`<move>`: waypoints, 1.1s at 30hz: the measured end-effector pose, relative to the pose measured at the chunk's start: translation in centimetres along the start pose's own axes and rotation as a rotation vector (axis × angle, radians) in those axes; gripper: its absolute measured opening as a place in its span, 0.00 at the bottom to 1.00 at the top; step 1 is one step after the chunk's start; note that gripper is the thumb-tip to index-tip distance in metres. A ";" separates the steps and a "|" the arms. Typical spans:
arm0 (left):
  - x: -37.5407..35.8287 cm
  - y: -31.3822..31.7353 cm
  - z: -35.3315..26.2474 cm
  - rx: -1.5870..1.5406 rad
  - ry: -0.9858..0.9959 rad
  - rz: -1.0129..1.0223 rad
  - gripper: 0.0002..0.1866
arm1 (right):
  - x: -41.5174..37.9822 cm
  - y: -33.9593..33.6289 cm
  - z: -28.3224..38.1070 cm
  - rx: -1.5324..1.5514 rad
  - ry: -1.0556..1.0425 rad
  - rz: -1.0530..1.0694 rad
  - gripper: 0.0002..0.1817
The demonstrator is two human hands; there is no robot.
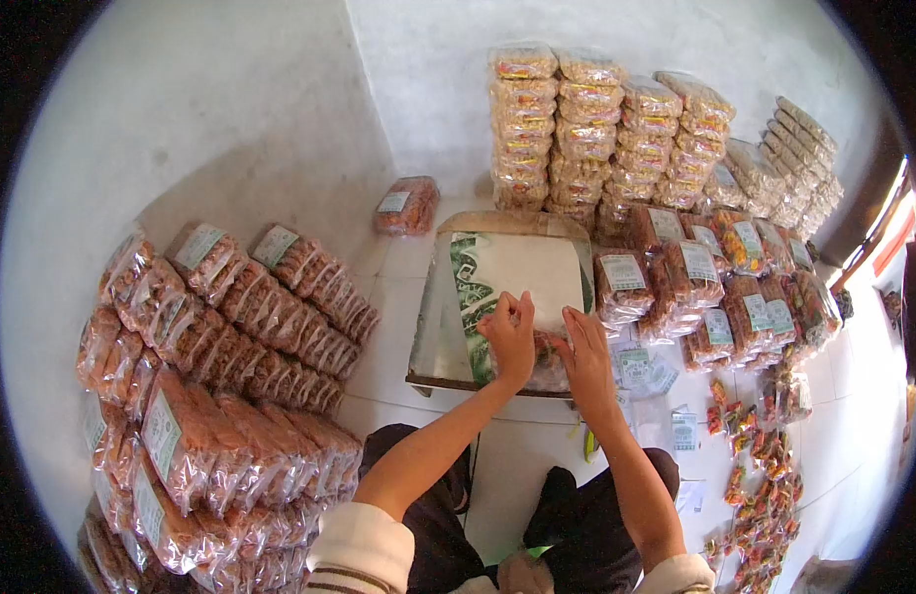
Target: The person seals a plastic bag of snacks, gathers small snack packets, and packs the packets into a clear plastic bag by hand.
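Observation:
A low table (438,342) stands in front of me, with a white cloth with a green pattern (517,259) spread over its top. On the cloth lies a clear plastic bag of reddish-brown food (549,368), partly hidden by both hands. My left hand (509,342) is over the bag's left side, its fingers closed in a pinch; whatever is between the fingertips is too small to make out. My right hand (586,361) rests along the bag's right side with its fingers stretched out.
Stacked brown snack packs (195,436) rise at left; one labelled pack (406,206) lies by the wall. Tall stacks of pale packs (523,129) stand behind, labelled packs (690,267) at right. Paper labels (636,368) and small colourful packets (765,475) lie on the floor.

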State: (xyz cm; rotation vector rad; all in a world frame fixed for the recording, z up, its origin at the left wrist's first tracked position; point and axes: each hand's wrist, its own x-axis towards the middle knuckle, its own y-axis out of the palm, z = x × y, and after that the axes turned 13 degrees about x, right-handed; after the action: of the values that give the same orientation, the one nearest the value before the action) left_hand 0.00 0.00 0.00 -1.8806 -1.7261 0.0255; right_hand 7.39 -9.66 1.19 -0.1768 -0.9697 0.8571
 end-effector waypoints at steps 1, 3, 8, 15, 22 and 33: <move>0.1 -0.1 -0.2 -0.032 0.004 -0.001 0.15 | 0.1 0.3 0.0 0.010 0.008 -0.022 0.24; -0.2 0.6 -0.5 -0.080 -0.002 -0.001 0.15 | 0.1 0.1 -0.7 0.004 0.014 -0.034 0.24; 0.1 -0.1 0.7 -0.242 0.015 0.075 0.16 | 0.4 1.4 -0.9 0.123 0.055 0.015 0.19; 0.1 0.3 0.7 -0.412 0.042 0.167 0.13 | 0.3 1.9 -1.5 0.324 0.226 -0.084 0.09; 0.6 0.5 -0.7 -0.296 0.288 -0.043 0.14 | 0.1 2.1 -1.5 0.424 0.386 -0.191 0.06; 0.6 -0.2 0.0 -0.108 0.324 0.066 0.17 | 0.4 1.9 -2.2 0.276 0.258 -0.137 0.07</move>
State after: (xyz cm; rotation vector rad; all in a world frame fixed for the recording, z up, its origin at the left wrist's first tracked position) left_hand -0.06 0.55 0.28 -1.8959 -1.4705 -0.3347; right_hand 8.20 -7.62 -0.74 0.0163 -0.6084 0.8105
